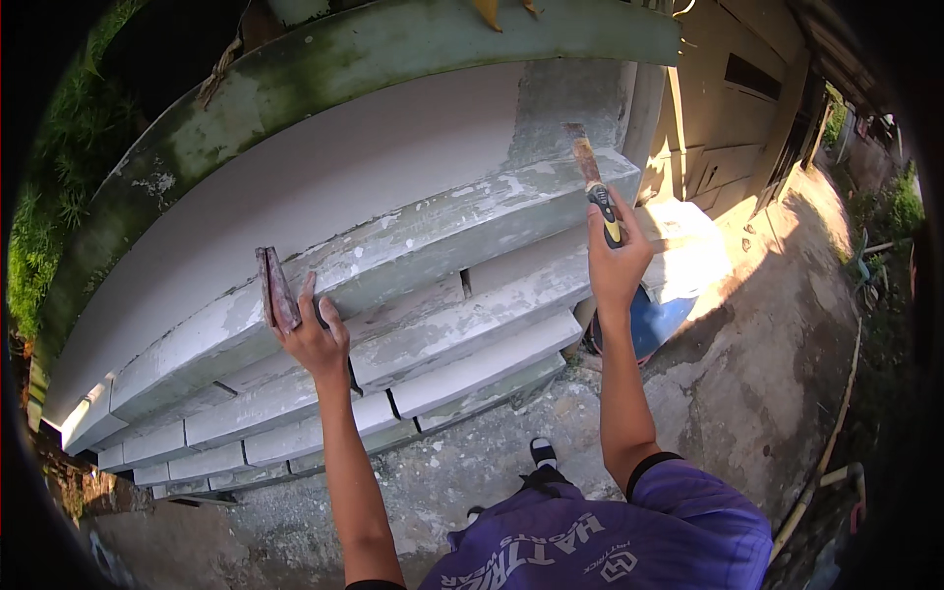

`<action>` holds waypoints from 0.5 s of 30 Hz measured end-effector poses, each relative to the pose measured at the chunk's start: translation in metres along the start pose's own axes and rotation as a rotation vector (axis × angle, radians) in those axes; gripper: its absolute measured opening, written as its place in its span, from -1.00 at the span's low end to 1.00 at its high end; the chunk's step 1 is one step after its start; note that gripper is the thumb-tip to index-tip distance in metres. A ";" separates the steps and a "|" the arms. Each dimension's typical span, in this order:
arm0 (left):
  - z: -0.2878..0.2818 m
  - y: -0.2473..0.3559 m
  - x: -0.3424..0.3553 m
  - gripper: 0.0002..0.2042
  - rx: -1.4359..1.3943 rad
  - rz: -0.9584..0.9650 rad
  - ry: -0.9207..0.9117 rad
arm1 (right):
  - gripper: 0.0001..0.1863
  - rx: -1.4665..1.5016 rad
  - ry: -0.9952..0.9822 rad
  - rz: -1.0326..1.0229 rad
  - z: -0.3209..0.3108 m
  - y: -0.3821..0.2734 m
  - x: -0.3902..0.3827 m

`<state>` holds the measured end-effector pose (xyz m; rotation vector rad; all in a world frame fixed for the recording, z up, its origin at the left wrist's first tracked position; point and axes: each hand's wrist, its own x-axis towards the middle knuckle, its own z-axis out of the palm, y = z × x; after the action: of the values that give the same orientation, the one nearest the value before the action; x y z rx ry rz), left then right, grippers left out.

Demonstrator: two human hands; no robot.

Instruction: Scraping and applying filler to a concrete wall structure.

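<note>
My right hand (618,261) is closed around the black-and-yellow handle of a putty knife (586,157). Its rusty blade points up in front of a grey patch (556,93) on the pale wall; I cannot tell whether the tip touches. At the left, my left hand (320,339) grips a narrow, wedge-shaped, reddish-brown stained piece (276,290) that looks folded, its exact kind unclear. One finger of that hand stretches upward. Behind it runs the top ledge (413,231) of the stepped wall, blotched with white over grey-green.
Several stepped ledges (462,369) with dark gaps descend towards the concrete floor (688,433). A mossy curved rim (393,64) overhangs the wall. A blue container (659,320) stands below my right hand. Plants (74,197) grow at the left; a long pole (826,442) lies at the right.
</note>
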<state>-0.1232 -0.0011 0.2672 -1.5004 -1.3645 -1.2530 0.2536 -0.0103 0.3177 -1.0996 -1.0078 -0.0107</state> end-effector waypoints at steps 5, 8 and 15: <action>-0.010 0.001 0.004 -0.67 -0.026 -0.001 -0.005 | -0.58 0.302 -0.105 0.356 -0.053 0.021 -0.084; -0.013 0.005 0.006 -0.68 -0.042 -0.004 -0.007 | -0.62 0.434 -0.177 0.671 -0.084 0.028 -0.131; -0.010 0.011 0.005 -0.69 -0.052 -0.075 -0.023 | -0.67 0.558 -0.234 0.890 -0.116 0.040 -0.170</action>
<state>-0.1146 -0.0107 0.2758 -1.5156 -1.4245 -1.3313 0.2513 -0.1527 0.1643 -0.9509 -0.5868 1.0735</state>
